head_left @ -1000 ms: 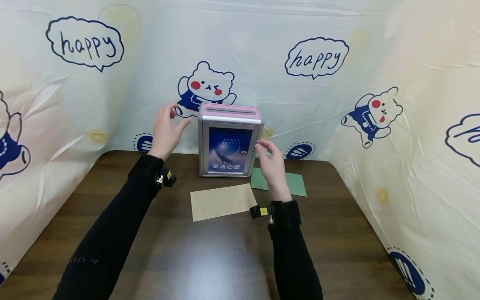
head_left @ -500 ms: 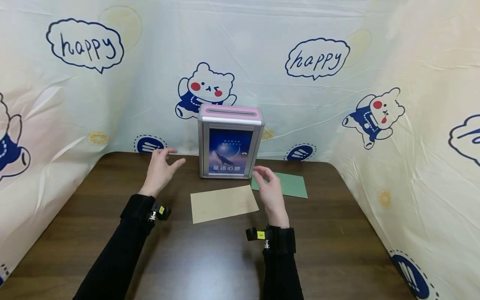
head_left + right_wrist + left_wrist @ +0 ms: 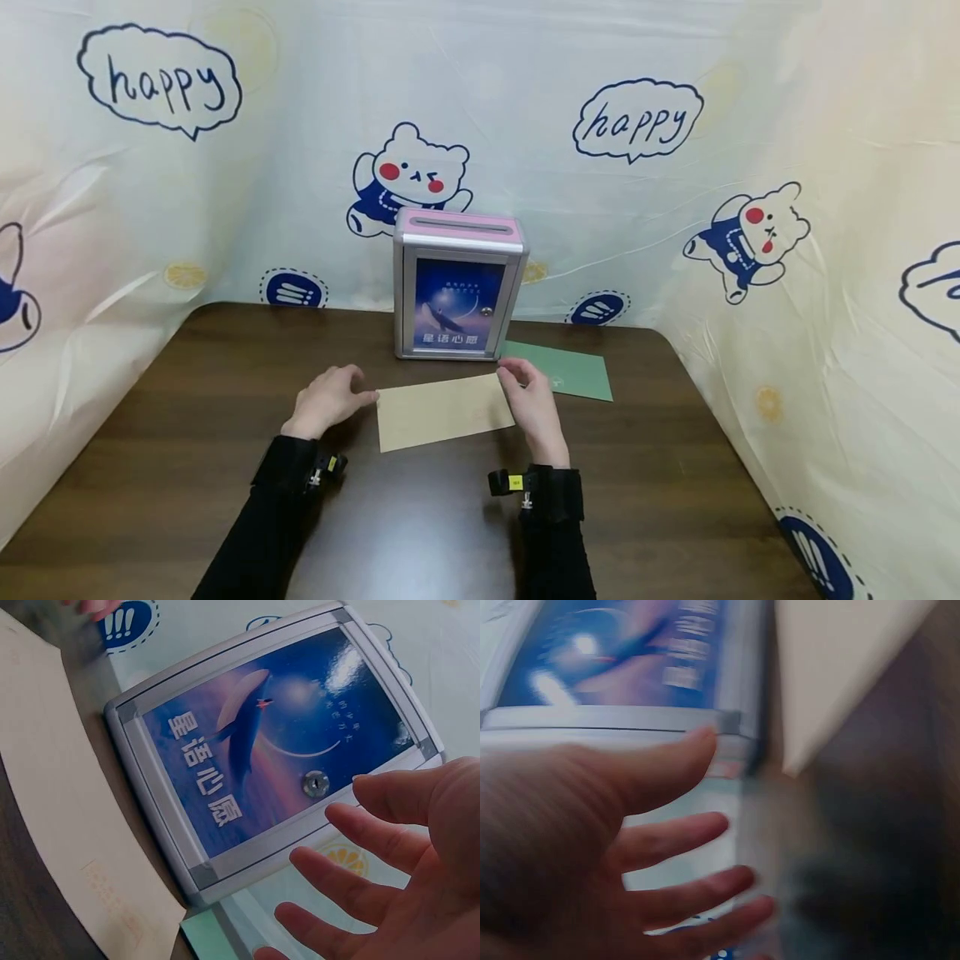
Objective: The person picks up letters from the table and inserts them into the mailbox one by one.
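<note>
A tan envelope [image 3: 442, 414] lies flat on the table, in front of a silver box [image 3: 512, 287] with a pink slotted top. My left hand [image 3: 327, 402] is at the envelope's left edge, thumb tip close to its upper left corner; contact cannot be told. At the upper right corner is my right hand [image 3: 534, 408]. Spread fingers [image 3: 337, 889] with nothing between them show in the right wrist view. The blurred left wrist view has the left fingers [image 3: 679, 840] apart and holding nothing. Partly behind the right hand lies a green envelope [image 3: 581, 372].
The box's front door has a blue whale picture and a round lock [image 3: 316, 784]. A printed cloth [image 3: 525, 100] hangs behind and around the brown table [image 3: 660, 483]. The box stands near the table's back edge.
Both hands have come down from beside the box to the tan envelope's two ends. The left hand has also moved nearer the envelope. Box and envelopes stay where they were.
</note>
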Demonstrator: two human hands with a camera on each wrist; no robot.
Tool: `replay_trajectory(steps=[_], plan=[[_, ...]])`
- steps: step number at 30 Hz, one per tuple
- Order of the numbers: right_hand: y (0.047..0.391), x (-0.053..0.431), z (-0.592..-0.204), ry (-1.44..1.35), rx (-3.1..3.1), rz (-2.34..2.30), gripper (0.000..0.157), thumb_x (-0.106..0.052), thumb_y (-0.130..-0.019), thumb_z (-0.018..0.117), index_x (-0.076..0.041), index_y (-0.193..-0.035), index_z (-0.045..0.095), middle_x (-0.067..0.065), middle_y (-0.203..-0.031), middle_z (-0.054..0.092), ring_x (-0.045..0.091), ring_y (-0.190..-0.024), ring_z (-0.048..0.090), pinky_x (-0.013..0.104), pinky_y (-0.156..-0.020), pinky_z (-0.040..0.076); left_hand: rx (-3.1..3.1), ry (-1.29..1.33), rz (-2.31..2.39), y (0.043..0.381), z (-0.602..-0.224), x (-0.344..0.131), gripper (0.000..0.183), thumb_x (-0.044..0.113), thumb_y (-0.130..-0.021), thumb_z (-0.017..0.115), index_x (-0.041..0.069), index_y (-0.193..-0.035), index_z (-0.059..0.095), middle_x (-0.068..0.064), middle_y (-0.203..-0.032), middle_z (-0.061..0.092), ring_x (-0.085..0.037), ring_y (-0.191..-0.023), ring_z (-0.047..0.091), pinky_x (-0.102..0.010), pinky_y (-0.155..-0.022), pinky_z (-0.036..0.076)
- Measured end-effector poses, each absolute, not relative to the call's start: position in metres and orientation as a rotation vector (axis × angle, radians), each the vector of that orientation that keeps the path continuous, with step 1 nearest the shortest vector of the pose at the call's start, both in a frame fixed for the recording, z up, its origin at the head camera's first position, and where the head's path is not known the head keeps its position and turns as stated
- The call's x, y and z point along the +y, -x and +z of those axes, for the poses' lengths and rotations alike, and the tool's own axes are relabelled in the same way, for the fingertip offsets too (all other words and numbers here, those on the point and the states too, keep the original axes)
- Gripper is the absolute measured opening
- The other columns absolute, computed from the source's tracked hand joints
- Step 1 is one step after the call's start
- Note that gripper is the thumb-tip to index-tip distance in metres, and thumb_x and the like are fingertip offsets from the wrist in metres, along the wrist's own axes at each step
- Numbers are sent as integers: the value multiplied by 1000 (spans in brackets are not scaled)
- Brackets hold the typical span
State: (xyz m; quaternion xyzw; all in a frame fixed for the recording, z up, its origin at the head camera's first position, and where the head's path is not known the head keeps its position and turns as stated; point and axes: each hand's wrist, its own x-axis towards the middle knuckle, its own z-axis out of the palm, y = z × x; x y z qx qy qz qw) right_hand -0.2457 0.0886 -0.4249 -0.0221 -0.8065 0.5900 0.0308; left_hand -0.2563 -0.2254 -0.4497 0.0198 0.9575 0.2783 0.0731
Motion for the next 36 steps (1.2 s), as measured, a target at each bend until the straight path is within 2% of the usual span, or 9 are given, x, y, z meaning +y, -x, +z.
replay_trajectory(steps=[3,6,11,15,23,27,32,34,36], plan=[[245,88,-426,86,-2486,1808,27,-22,-102,59,-11,-125,66,13,-132,64,28,-125,53,48,-104,44,2906,-71,751,258,-452,-219,56,39,-94,69,0,-132,57,-25,-122,64,-41,-106,62,-58,-84,50],[244,87,-424,92,-2487,1803,27,-23,-102,59,-12,-125,67,11,-131,64,29,-126,52,50,-106,42,2917,-82,706,259,-451,-208,53,38,-93,69,1,-130,58,-24,-120,63,-42,-108,59,-60,-88,47],[244,85,-422,50,-2496,1786,27,-22,-102,59,-11,-125,66,13,-132,64,30,-128,52,52,-106,41,2927,-104,630,258,-451,-185,61,41,-89,72,1,-133,58,-29,-133,54,-49,-124,48,-69,-98,36],[245,82,-421,-10,-2505,1760,28,-20,-102,59,-8,-127,66,15,-133,64,31,-130,52,54,-107,42,2961,-108,535,258,-456,-174,70,44,-86,77,1,-137,56,-31,-140,48,-51,-129,43,-69,-100,35],[247,82,-425,0,-2524,1740,28,-18,-101,59,-8,-126,66,13,-133,64,33,-130,51,54,-108,40,2960,-112,539,252,-456,-175,61,40,-82,82,3,-125,60,-27,-122,57,-47,-117,50,-62,-94,37],[248,85,-427,40,-2549,1743,30,-20,-101,60,-10,-129,65,13,-135,63,33,-131,49,55,-109,39,2921,-109,556,252,-455,-177,59,39,-82,82,1,-122,59,-27,-122,59,-46,-117,52,-64,-96,37],[248,89,-428,78,-2574,1738,31,-21,-101,60,-12,-130,65,12,-135,63,33,-132,48,54,-110,39,2879,-84,563,253,-455,-178,43,35,-83,82,1,-101,62,-24,-111,58,-42,-106,51,-61,-93,39],[249,90,-428,83,-2577,1731,30,-21,-101,60,-12,-129,65,12,-134,63,33,-132,48,54,-110,39,2866,-70,562,253,-454,-177,44,34,-84,81,0,-104,62,-26,-112,57,-44,-107,52,-61,-94,40],[250,91,-429,93,-2580,1729,30,-20,-101,61,-11,-129,65,12,-134,63,33,-132,48,54,-111,39,2856,-58,555,252,-452,-176,55,33,-84,82,-4,-117,59,-30,-118,58,-48,-110,54,-63,-95,42]])
